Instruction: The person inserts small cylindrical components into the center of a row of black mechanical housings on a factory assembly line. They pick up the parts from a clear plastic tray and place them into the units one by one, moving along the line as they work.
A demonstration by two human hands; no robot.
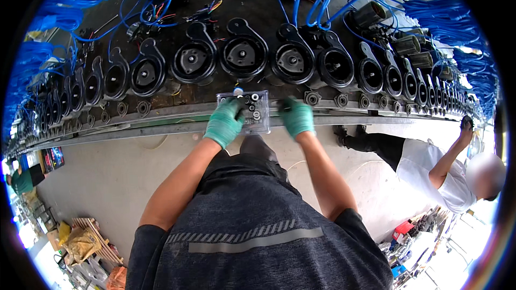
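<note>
Left hand: The gloved left hand (224, 121) lay over the left side of the box, its fingers bent; whether they gripped the wall or something inside could not be told. The placement probably steadied the box.
Right hand: The gloved right hand (297, 117) stood apart, just right of the box, fingers curled and blurred; whether it held anything could not be told. Its position presumably left the box's right side clear.
Transparent box: The transparent box (262, 127), with small round parts showing in it, lay between the hands at the bench's front edge, seemingly for easy reach; whether it rested on the metal rail (185, 127) was unclear.
Black housings: The black housings (243, 56) stood in a long row behind the rail, open faces toward the wearer, probably for access.
Blue cables: Coiled blue cables (435, 19) lay beyond, apparently bundled against tangling.
</note>
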